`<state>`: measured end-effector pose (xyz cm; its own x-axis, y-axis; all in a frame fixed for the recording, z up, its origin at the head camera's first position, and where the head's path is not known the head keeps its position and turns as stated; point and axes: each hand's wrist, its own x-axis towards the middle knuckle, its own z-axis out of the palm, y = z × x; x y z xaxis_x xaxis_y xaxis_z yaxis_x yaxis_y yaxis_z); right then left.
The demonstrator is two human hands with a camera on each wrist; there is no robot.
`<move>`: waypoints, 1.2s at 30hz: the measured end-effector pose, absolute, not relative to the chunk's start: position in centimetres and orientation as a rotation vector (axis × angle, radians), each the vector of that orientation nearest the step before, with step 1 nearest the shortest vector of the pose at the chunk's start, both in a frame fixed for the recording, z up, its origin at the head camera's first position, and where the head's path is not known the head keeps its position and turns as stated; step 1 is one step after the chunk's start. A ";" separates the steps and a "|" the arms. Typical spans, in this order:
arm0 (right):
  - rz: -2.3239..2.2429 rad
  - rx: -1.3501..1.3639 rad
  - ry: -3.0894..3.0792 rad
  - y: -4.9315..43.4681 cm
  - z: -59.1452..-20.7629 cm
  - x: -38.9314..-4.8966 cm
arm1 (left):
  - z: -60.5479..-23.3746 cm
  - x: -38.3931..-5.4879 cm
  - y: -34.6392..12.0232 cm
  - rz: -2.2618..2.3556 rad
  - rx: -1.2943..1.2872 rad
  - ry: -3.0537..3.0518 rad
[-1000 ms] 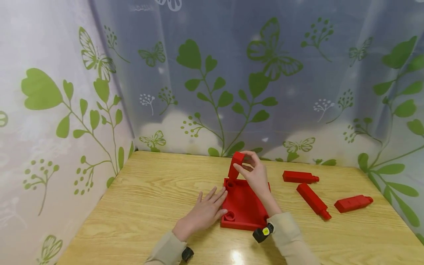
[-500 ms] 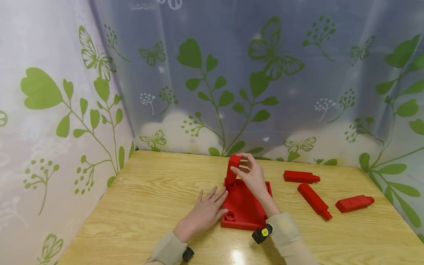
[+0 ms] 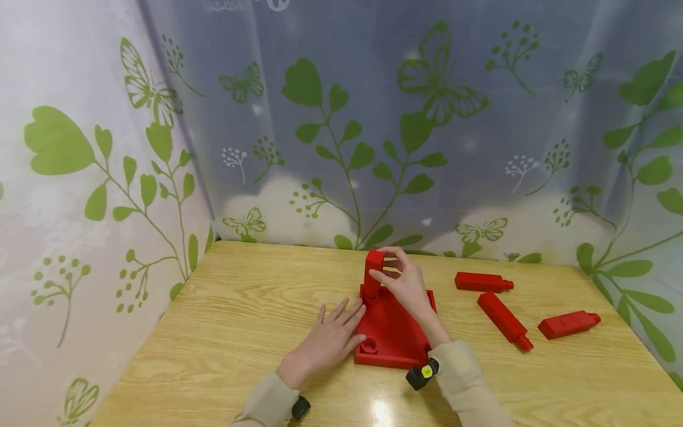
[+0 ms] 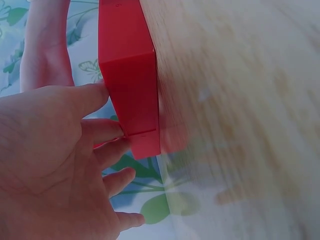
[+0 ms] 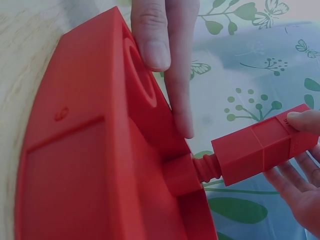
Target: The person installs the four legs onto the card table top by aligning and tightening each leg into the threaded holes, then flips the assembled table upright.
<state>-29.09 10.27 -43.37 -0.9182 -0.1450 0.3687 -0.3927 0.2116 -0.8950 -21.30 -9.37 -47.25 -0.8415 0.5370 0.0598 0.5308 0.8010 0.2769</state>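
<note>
A red square toy tabletop (image 3: 395, 326) lies rim up, with round sockets at its corners. My right hand (image 3: 407, 286) pinches a red square-sided table leg (image 3: 373, 270) between thumb and fingers and holds it nearly upright at the far left corner. In the right wrist view, the threaded end (image 5: 207, 168) of the leg sits at the mouth of the socket (image 5: 181, 175), with several thread turns still showing. My left hand (image 3: 325, 341) lies spread along the tabletop's left side, its fingertips (image 4: 117, 129) against the red side wall in the left wrist view.
To the right on the wooden table (image 3: 256, 296) lie three more red legs: one at the back (image 3: 482, 281), one slanted in the middle (image 3: 504, 320) and one farther right (image 3: 568, 325). A patterned curtain (image 3: 341, 148) hangs behind the table's far edge.
My right hand has brought the leg down and slightly left, from above the corner to its socket, and the leg stands straighter. The left hand stays in place against the tabletop.
</note>
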 end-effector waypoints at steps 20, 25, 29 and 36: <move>1.762 0.811 -2.410 11.3 -44.1 -30.1 | -47.3 -21.3 -9.4 0.448 0.886 2.955; 1.756 0.935 -2.419 11.8 -43.9 -30.3 | -47.2 -21.2 -9.5 0.458 0.880 2.952; 1.757 0.895 -2.437 11.7 -43.9 -30.3 | -47.2 -21.3 -9.5 0.459 0.878 2.954; 1.637 0.739 -2.440 11.0 -44.4 -30.2 | -47.3 -21.3 -9.4 0.455 0.888 2.954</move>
